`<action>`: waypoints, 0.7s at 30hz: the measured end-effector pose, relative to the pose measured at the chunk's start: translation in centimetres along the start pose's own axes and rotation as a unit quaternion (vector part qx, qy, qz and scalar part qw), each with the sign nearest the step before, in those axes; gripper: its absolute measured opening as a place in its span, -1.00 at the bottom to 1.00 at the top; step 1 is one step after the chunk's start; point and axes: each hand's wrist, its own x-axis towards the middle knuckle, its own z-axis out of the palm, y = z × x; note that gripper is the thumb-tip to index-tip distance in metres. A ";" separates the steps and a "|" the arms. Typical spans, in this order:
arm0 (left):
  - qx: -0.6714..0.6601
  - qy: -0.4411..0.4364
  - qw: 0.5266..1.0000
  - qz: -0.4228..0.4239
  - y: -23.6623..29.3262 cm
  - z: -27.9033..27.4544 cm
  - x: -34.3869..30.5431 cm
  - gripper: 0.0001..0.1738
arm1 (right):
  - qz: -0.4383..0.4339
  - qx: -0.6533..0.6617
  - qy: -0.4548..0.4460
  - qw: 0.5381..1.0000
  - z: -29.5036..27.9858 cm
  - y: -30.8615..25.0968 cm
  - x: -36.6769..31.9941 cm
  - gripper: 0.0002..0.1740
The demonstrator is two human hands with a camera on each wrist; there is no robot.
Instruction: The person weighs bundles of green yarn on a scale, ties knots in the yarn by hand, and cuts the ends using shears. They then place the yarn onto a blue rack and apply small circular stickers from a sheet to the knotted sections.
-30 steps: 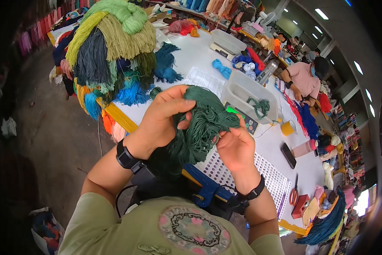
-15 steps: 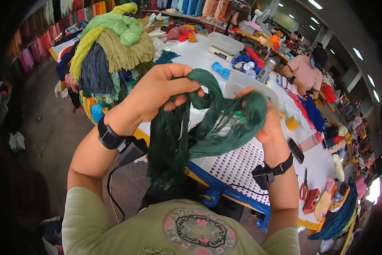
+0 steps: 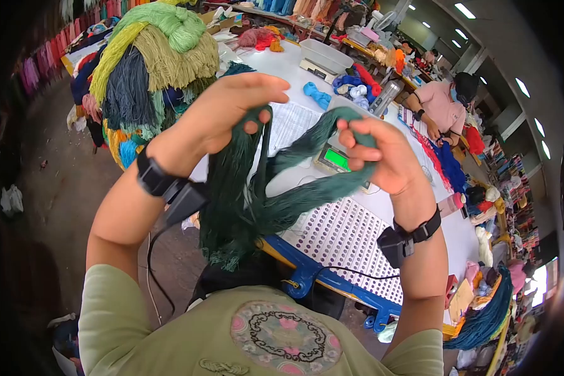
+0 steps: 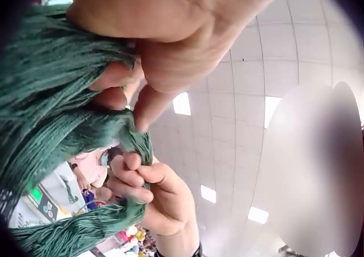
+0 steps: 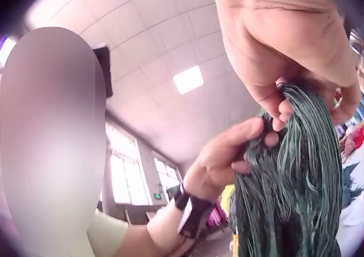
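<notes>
Has spread the loop of green yarn (image 3: 238, 188) wider since half a second ago, with the left hand (image 3: 235, 103) now higher in the head view and the fingers of the right hand (image 3: 385, 153), then mostly covered by strands, now in plain sight. Holds the yarn up in the air over the near side of the bench (image 3: 275, 66), strung between two hands set apart from each other. Grips one end with bent fingers of the left hand tucked into the bundle, and lets a thick tail drop below to a frayed end. Hooks curled fingers of the right hand round the far bend of the loop. Cannot tell from the wrist views whether the fingertips of one hand touch the other. Wears a black strap (image 3: 155, 175) with a small dark box at each wrist. Frames within the loop a digital scale (image 3: 324, 166) with a lit green display, and between the hands a printed sheet (image 3: 291, 125) lying flat. Has beneath the yarn a white sheet with rows of dark spots (image 3: 351, 244), near the bench's edge, with a blue bracket (image 3: 304, 276) just below. Farther back, shows light blue yarn (image 3: 316, 94) and a clear tub (image 3: 326, 56). Off to the left, includes a tall heap of skeins (image 3: 169, 59), light green on top; off to the right, a person in a pink top (image 3: 445, 106), bent over dark blue yarn (image 3: 454, 166).
</notes>
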 end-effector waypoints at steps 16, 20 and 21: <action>-0.428 -0.020 0.887 0.170 3.7 -2.5 -3.2 -0.74 | -0.038 -0.138 -0.189 0.971 4.4 4.0 5.7 -0.48; -0.433 -0.071 0.889 0.131 4.8 -5.0 -4.8 -0.77 | 0.003 -0.441 -0.025 0.897 2.2 13.8 15.0 -0.56; -0.450 -0.073 0.884 0.103 4.9 -5.8 -5.5 -0.77 | -0.002 -0.460 -0.042 0.887 2.6 15.7 16.4 -0.50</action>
